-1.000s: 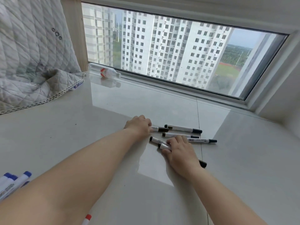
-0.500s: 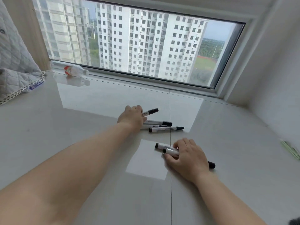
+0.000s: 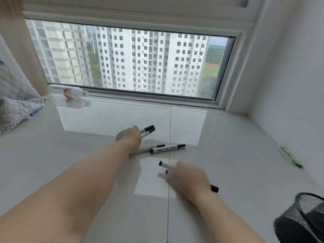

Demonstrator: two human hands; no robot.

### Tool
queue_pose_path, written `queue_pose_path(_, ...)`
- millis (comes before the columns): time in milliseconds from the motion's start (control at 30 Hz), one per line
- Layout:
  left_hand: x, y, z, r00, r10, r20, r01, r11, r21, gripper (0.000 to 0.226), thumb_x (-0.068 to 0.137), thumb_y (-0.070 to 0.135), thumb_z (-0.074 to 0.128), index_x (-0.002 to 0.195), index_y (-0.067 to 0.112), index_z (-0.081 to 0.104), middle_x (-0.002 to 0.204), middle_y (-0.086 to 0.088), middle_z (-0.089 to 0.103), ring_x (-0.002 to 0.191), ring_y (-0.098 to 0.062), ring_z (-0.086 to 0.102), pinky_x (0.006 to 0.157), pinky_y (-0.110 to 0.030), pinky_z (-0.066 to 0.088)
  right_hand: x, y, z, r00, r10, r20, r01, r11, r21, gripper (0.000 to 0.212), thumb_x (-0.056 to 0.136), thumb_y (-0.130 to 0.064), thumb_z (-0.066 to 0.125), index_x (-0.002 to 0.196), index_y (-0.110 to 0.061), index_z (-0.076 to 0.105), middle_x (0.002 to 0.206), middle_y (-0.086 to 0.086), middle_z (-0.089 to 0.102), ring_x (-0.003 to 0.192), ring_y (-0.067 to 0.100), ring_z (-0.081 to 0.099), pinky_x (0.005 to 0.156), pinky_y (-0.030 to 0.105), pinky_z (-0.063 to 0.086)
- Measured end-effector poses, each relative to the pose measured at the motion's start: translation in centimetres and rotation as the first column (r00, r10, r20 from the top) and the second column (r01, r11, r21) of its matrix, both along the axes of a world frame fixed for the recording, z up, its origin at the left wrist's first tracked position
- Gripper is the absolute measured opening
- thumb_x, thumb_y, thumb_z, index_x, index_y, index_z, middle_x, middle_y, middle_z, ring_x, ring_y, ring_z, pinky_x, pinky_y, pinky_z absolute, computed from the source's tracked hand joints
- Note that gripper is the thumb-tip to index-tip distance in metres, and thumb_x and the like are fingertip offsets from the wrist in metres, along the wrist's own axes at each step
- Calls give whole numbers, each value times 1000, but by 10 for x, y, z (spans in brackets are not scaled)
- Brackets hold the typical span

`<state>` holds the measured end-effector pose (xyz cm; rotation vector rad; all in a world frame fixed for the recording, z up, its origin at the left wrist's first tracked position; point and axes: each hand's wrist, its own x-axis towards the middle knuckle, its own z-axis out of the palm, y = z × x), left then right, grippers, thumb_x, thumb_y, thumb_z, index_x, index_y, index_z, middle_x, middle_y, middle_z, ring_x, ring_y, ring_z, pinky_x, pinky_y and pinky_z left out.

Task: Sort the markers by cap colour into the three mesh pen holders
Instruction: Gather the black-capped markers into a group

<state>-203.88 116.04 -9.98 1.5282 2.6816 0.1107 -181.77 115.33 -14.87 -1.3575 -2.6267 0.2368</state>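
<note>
1. Quilted grey fabric (image 3: 15,95) with a lace-like edging lies at the far left on the glossy pale tiled surface (image 3: 87,163).
2. A clear plastic bottle (image 3: 70,92) with a red and white label lies on its side against the window frame (image 3: 149,95); its reflection shows on the tile.
3. Left hand (image 3: 130,137): forearm stretched forward from lower left, back of hand upward, fingers curled round 2 black-capped markers (image 3: 148,130). The capped ends project to the right of the fist, raised off the surface.
4. Just right of and below that hand, 2 more black-capped markers (image 3: 166,148) lie flat on the tile, side by side and roughly parallel. White cylindrical barrels, printed labels, black caps at the right ends.
5. Right hand (image 3: 188,178): forearm entering from lower right, back of hand upward, image blurred. Fingers are bent over 2 black-tipped markers (image 3: 166,166); black ends show at the left of the hand, and 1 black end (image 3: 214,188) shows behind the wrist. The hand covers and grasps them low at the surface.
6. A black wire-mesh pen holder (image 3: 301,220), round, lies tipped at the lower right corner, partly out of frame.
7. A thin green object (image 3: 289,156) lies by the right wall; too blurred to identify.
</note>
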Motion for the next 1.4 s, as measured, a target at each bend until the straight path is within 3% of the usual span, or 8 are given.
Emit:
queue_pose_path(100, 7, -26, 18, 996, 28, 83, -32, 998, 50, 23, 92, 9, 36, 114, 5, 41, 112, -14, 56, 98, -32, 56, 71, -35, 41, 8, -12, 14, 996, -31, 81, 38, 996, -85, 30, 90, -48, 39, 90, -19, 33, 107, 6, 62, 98, 28, 57, 68, 34, 32)
queue_pose_path(267, 30, -83, 35, 981, -21, 194, 20, 1000, 4, 27, 96, 18, 36, 119, 5, 41, 116, -15, 51, 99, -31, 54, 75, -35, 41, 37, -49, 34, 976, -201, -80, 189, 972, -137, 36, 93, -49, 38, 105, -16, 45, 98, 7, 64, 84, 27, 58, 62, 32, 37)
queue_pose_path(400, 49, -128, 43, 970, -30, 241, 40, 999, -36, 19, 92, 27, 44, 102, 11, 48, 95, -8, 52, 77, -23, 49, 57, -26, 38, 69, -78, 50, 969, -228, -91, 203, 954, -222, 35, 92, -50, 41, 100, -16, 47, 87, 2, 57, 76, 23, 55, 60, 32, 40)
queue_pose_path(500, 63, -147, 41, 983, -94, 156, 114, 986, -121, 21, 93, 31, 41, 108, 17, 45, 92, -10, 53, 80, -24, 52, 57, -27, 38, 80, -96, 58, 988, -157, 14, 157, 977, -142, 27, 94, -43, 40, 100, -18, 46, 93, 3, 60, 74, 21, 53, 58, 30, 39)
queue_pose_path(667, 61, -151, 37, 964, 5, 265, -19, 998, 52, 26, 82, 25, 50, 104, 10, 50, 85, -3, 50, 65, -19, 51, 50, -24, 38, 81, -103, 59, 995, -31, 93, 30, 999, 11, 12, 96, -27, 38, 94, -19, 47, 77, -2, 52, 69, 21, 48, 52, 28, 32)
queue_pose_path(1000, 28, -85, 6, 985, 33, 168, -55, 990, 131, 19, 84, 24, 49, 100, 15, 42, 93, -5, 52, 81, -26, 50, 62, -30, 40, 25, -20, 23, 996, 79, 30, -82, 989, 122, 28, 95, -23, 40, 118, -25, 56, 122, -5, 51, 116, 18, 42, 80, 29, 41)
queue_pose_path(1133, 16, -57, -10, 996, 7, 87, -18, 992, 127, 28, 85, 30, 51, 108, 16, 50, 107, -6, 53, 93, -26, 55, 66, -31, 41, -1, 12, 11, 996, 89, -17, -85, 979, 188, 33, 94, -18, 39, 121, -28, 54, 129, -8, 50, 121, 16, 39, 88, 30, 40)
queue_pose_path(1400, 0, -37, -21, 976, -102, 191, 81, 990, 112, 25, 83, 43, 55, 89, 19, 53, 91, -1, 57, 81, -21, 51, 63, -29, 38, -41, 46, -7, 992, 127, 18, -128, 970, 209, 30, 91, -26, 47, 120, -27, 53, 121, -5, 52, 116, 20, 40, 91, 33, 35)
